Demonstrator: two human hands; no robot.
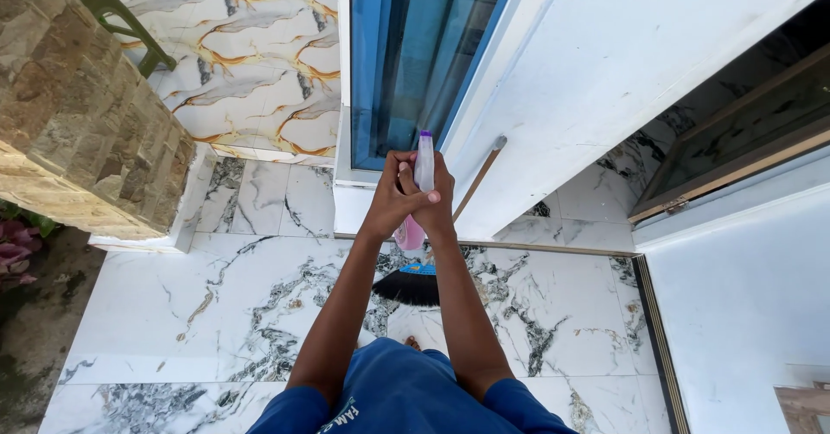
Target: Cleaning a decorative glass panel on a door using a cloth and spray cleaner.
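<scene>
Before the blue-tinted glass window [415, 54], a pink translucent plastic bottle with purple cap [423, 170] is clasped by left hand [393, 201] and right hand [439, 205], both closed round it, cap seemingly not yet removed, black-bristled broom [408, 285] lying unused below.

Below me I see a white marble floor [216, 304] with grey veins and a black broom head [408, 287] lying on it. A blue-framed glass window [415, 54] stands ahead, a tan stone-clad pillar [78, 114] at left, a green plastic chair leg [125, 23] beyond it.
</scene>
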